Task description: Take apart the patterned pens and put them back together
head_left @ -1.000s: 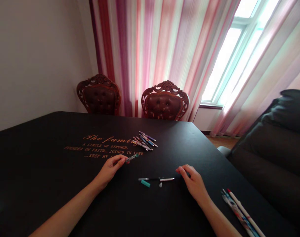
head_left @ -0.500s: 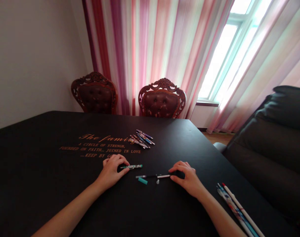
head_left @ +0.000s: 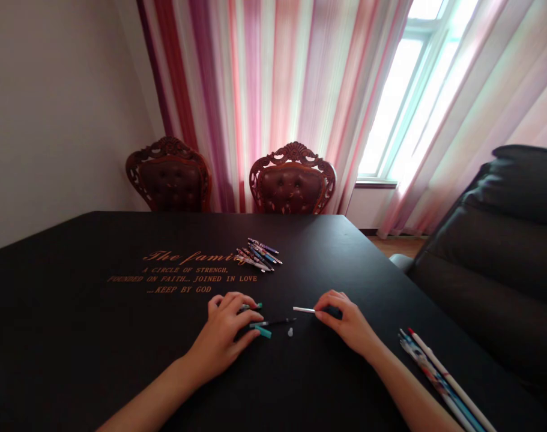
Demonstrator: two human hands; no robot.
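Observation:
My left hand reaches over the table with fingers apart. Its index finger and thumb are on either side of the left end of a dark pen refill, and I cannot see a firm grip. By the thumb tip lies a short turquoise piece. Behind the fingers a green-patterned pen is partly hidden. Pinched in my right hand is a slim white pen barrel, pointing left above the table. A small whitish translucent pen piece rests between the hands.
Farther back on the black table lies a pile of pens. Several long pens lie beside my right forearm. Two carved chairs stand beyond the far edge, and a dark recliner is on the right.
My left hand has let go of the green-patterned pen and moved right to the refill and turquoise piece. My right hand has lifted the white barrel away from the refill, slightly up and right.

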